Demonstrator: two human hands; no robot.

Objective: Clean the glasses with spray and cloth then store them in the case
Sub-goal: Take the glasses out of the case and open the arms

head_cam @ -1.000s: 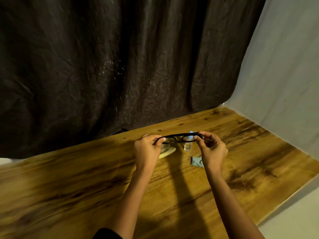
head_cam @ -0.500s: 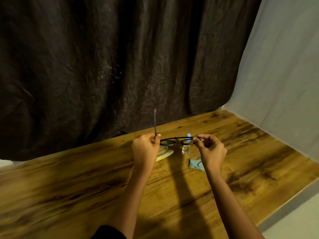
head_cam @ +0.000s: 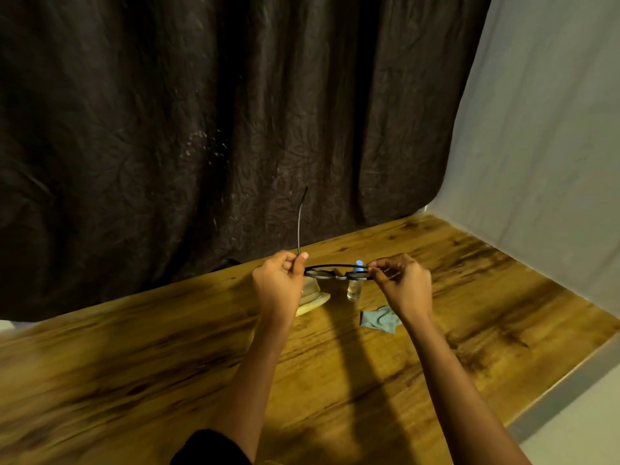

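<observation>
Black-framed glasses (head_cam: 330,272) hang level above the wooden table, held at both ends. My left hand (head_cam: 280,285) pinches the left hinge, and the left temple arm sticks straight up against the curtain. My right hand (head_cam: 402,286) pinches the right end of the frame. Behind the glasses stands a small clear spray bottle (head_cam: 355,290) with a blue cap. A pale green cloth (head_cam: 379,318) lies crumpled on the table below my right hand. The cream-coloured open case (head_cam: 313,302) lies partly hidden behind my left hand.
The wooden table (head_cam: 167,364) runs from lower left to upper right, its right edge (head_cam: 570,380) near a white wall. A dark crinkled curtain (head_cam: 201,129) hangs close behind the table's far edge.
The left temple arm has swung open and now points upward. Both hands stay at the ends of the frame; the view has shifted slightly.
</observation>
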